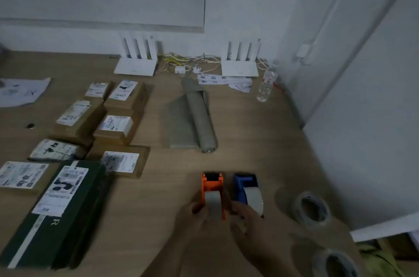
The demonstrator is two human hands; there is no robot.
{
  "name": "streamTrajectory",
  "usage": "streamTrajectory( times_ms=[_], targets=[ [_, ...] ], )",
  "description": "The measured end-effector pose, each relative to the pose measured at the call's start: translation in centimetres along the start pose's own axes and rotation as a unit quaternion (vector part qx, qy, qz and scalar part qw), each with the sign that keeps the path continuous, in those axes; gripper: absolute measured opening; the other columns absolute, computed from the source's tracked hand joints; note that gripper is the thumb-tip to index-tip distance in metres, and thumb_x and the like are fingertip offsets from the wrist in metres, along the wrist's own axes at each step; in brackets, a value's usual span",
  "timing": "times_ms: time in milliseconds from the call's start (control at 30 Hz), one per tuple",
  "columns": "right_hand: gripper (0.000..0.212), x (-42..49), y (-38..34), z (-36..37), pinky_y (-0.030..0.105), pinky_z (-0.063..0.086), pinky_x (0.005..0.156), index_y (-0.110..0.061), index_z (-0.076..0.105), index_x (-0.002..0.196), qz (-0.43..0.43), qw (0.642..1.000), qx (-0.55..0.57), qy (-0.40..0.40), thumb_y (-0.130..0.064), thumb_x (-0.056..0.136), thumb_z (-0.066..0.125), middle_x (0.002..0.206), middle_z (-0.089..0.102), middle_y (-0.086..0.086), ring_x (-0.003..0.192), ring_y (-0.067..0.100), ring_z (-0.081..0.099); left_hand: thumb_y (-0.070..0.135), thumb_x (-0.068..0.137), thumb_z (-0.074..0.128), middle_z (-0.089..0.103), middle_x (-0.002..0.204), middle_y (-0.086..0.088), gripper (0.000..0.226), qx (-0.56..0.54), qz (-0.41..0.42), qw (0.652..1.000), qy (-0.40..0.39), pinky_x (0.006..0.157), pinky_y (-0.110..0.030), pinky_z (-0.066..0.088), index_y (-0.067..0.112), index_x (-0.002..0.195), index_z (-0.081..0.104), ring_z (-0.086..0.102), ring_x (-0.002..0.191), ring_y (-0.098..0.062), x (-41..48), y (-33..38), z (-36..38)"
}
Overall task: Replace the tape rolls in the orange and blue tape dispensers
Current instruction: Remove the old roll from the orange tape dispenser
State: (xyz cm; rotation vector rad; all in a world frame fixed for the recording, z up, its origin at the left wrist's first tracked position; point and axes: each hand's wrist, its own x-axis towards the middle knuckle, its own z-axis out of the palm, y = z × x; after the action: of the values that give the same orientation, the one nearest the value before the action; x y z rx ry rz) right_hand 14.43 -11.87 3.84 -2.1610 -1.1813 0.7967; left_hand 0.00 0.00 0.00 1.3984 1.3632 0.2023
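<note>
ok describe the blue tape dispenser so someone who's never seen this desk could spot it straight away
Start at the wooden table and look along its near edge, where the person's two hands are. Two tape dispensers stand side by side there. The blue tape dispenser is the one on the right, next to the right hand, and its blue body sets it apart from the orange tape dispenser to its left.
</note>
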Motion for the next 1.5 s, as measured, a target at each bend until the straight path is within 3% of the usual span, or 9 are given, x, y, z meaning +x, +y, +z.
streamTrajectory(
  times_ms=[133,233,400,633,800,1000,1133,1233,1500],
  targets=[
    [0.048,0.1,0.7,-0.7,0.017,0.035,0.104,-0.043,0.036,0.132,-0.012,0.999,-0.009,-0.045,-0.033,0.090,0.055,0.127,0.044,-0.023,0.124,0.000,0.044,0.038,0.082,0.072,0.084,0.091,-0.010,0.019,-0.053,-0.021,0.998,0.024,0.075,-0.037,0.056,0.021,0.076,0.078,0.076,0.085,-0.021,0.2,-0.2,1.0],
    [0.048,0.2,1.5,-0.6,0.019,0.034,0.107,-0.051,0.027,0.126,-0.022,0.996,-0.031,-0.077,-0.051,0.079,0.041,0.130,0.042,-0.023,0.127,0.001,0.042,0.015,0.093,0.073,0.083,0.089,-0.017,0.016,-0.091,-0.015,0.994,0.053,0.073,-0.035,0.051,0.003,0.087,0.081,0.069,0.080,-0.018,0.9,-0.9,1.8],
    [0.058,0.4,1.4,-1.3,0.020,0.038,0.107,-0.036,0.040,0.140,-0.034,0.994,-0.043,-0.094,-0.049,0.084,0.046,0.136,0.048,-0.020,0.126,0.000,0.044,0.030,0.088,0.074,0.081,0.086,-0.021,0.030,-0.062,0.021,0.995,0.073,0.080,-0.056,0.060,0.000,0.086,0.078,0.066,0.072,-0.015,1.5,-1.3,2.4],
    [0.052,0.7,1.0,-2.0,0.018,0.037,0.107,-0.035,0.039,0.141,-0.051,0.993,-0.040,-0.102,-0.035,0.091,0.054,0.133,0.046,-0.022,0.125,-0.002,0.044,0.011,0.098,0.070,0.068,0.064,0.003,0.031,-0.101,0.034,0.991,0.083,0.062,-0.032,0.047,0.008,0.067,0.072,0.056,0.062,-0.005,0.9,-0.3,1.8],
    [0.054,1.2,0.7,-2.1,0.023,0.039,0.108,-0.030,0.041,0.142,-0.038,0.992,-0.032,-0.117,-0.032,0.090,0.054,0.140,0.048,-0.015,0.128,0.003,0.046,0.024,0.098,0.069,0.049,0.046,0.012,0.042,-0.099,0.043,0.991,0.077,0.053,-0.022,0.033,0.019,0.059,0.054,0.041,0.051,0.002,0.4,1.0,0.9],
    [0.046,1.9,-0.4,-1.2,0.012,0.043,0.088,-0.027,0.046,0.138,0.024,0.996,0.024,-0.083,-0.028,0.093,0.056,0.127,0.056,-0.012,0.107,0.001,0.054,0.020,0.099,0.069,0.044,0.062,-0.003,0.043,-0.128,0.078,0.985,0.084,0.061,-0.033,0.032,0.019,0.061,0.048,0.041,0.057,-0.007,-1.2,3.4,-0.3],
    [0.036,2.9,-1.0,-1.0,0.036,0.053,0.096,-0.029,0.056,0.128,0.097,0.984,0.129,-0.071,-0.040,0.094,0.054,0.119,0.065,-0.007,0.106,0.013,0.064,0.012,0.101,0.064,0.043,0.069,-0.010,0.037,-0.155,0.117,0.978,0.071,0.064,-0.033,0.033,0.016,0.066,0.051,0.042,0.067,-0.016,-2.9,5.6,-0.7],
    [0.027,3.2,-2.1,-1.9,0.027,0.053,0.062,-0.025,0.053,0.120,0.155,0.956,0.238,-0.078,-0.039,0.098,0.050,0.106,0.067,0.003,0.076,0.016,0.067,0.013,0.101,0.064,0.047,0.070,-0.009,0.033,-0.168,0.143,0.974,0.061,0.068,-0.035,0.035,0.015,0.070,0.055,0.043,0.070,-0.016,-3.8,7.2,-1.0],
    [0.018,3.7,-4.2,-3.3,0.028,0.052,0.056,-0.017,0.069,0.104,0.155,0.922,0.348,-0.072,-0.027,0.095,0.056,0.087,0.074,0.022,0.062,0.021,0.066,0.047,0.080,0.065,0.060,0.074,-0.007,0.054,-0.217,0.215,0.951,0.049,0.069,-0.033,0.043,-0.007,0.082,0.062,0.052,0.073,-0.015,-5.9,9.9,-1.6]
  ],
)
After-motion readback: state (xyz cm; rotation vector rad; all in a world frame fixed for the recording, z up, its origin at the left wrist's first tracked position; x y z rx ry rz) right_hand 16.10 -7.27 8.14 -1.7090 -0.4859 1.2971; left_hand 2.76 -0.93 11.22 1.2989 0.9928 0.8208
